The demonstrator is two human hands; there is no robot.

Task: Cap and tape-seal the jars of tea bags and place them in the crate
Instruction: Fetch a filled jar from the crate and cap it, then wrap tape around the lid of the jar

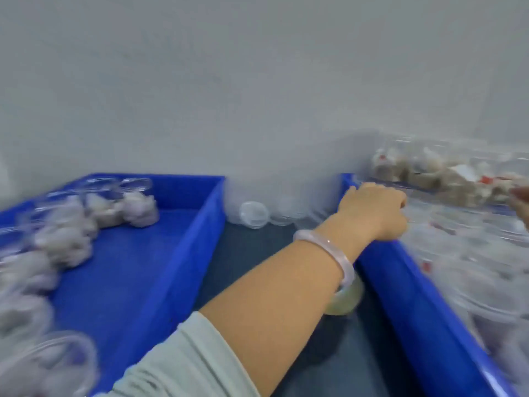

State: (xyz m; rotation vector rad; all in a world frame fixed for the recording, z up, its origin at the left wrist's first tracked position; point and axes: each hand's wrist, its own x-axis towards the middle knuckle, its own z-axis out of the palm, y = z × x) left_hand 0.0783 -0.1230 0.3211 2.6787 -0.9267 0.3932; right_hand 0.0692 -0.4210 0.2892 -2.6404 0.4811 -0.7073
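Observation:
The view is motion-blurred. My left hand (372, 213), with a pale bangle on the wrist, reaches over the rim of the right blue crate (415, 296). Its fingers curl down among clear jars of tea bags (446, 179); what they hold is hidden. Only a sliver of my right hand (521, 203) shows at the right edge, over the same crate. The left blue crate (183, 253) holds several clear jars of tea bags (137, 207) along its left side. A roll of clear tape (345, 302) lies on the table under my left wrist.
Clear plastic lids (253, 214) are stacked against the grey wall between the two crates. A strip of dark table (246, 253) runs between the crates. The wall stands close behind everything.

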